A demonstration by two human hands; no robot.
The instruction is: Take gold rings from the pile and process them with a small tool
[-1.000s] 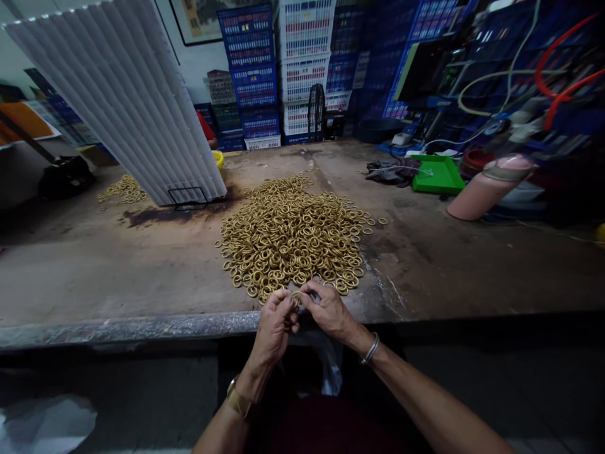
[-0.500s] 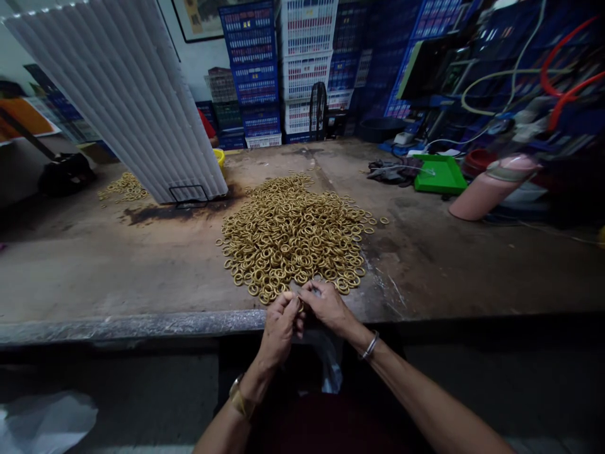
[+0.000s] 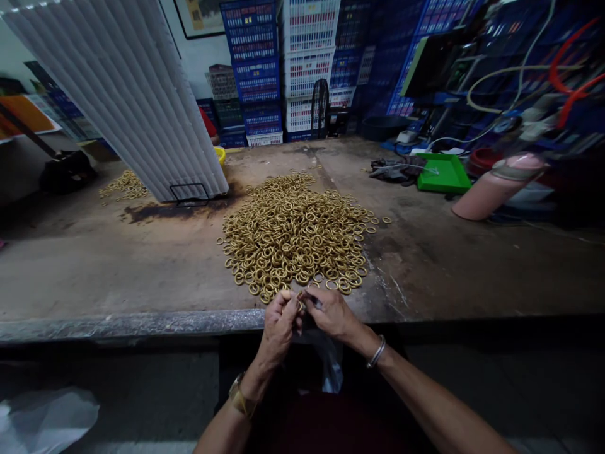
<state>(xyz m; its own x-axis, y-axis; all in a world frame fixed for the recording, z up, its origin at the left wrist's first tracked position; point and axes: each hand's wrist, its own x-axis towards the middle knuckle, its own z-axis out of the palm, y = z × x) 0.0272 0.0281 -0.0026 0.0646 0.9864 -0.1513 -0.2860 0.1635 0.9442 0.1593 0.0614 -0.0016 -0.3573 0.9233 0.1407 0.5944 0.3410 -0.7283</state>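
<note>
A broad heap of brass-coloured rings (image 3: 293, 233) lies on the worktable (image 3: 118, 271), reaching close to its front edge. Just in front of the heap my left hand (image 3: 280, 321) is closed in a pinch on a ring (image 3: 300, 306). Fingertips of my right hand (image 3: 333, 315) are pressed together beside that ring, nearly touching my left fingers; what they grip is too small to make out. Below the hands, a clear plastic bag (image 3: 332, 369) hangs at the table edge.
A corrugated white panel (image 3: 127, 94) stands left of the heap, with more rings (image 3: 125, 184) behind it. Toward the right are a green tray (image 3: 444, 173), a dark cloth (image 3: 396, 170) and a pink bottle (image 3: 494, 189). Stacked crates (image 3: 258, 82) rise behind the table.
My right hand has shifted slightly right and down, its fingers more curled near the ring. My left hand has hardly moved. The view has shifted slightly.
</note>
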